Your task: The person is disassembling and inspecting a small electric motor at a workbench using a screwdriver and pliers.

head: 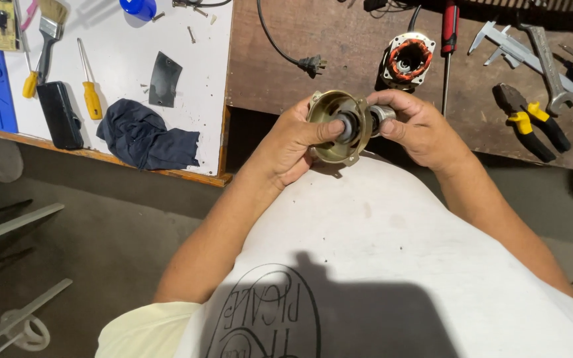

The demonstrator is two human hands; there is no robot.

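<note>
**Both hands on a motor end cover at the bench edge**

The left hand (293, 142) grips a round, brass-coloured motor end cover (337, 127), fingers wrapped behind its rim and the thumb pressed across its open face onto the dark hub at the centre. The cover is held in the air in front of the person's chest, just off the near edge of the brown workbench (339, 40). Its hollow side faces up toward the camera and slightly left.

The right hand (419, 126) is closed around a short grey metal cylinder (382, 114) that butts against the right side of the cover. The long axis of this piece runs roughly left to right, in line with the cover's centre; how far it passes into the cover cannot be told.

On the brown bench behind the hands sits a stator with copper windings (407, 59), well apart from the cover. Beside it lies a red-handled screwdriver (448, 46), pointing toward the person. Further right are yellow-handled pliers (528, 122) and a vernier caliper (505, 46). A black plug (312, 65) lies left of the stator.

On the white board (127, 59) to the left lie a dark blue cloth (144, 136), 2 yellow-handled screwdrivers (89, 89) and a paintbrush (51, 26).
</note>
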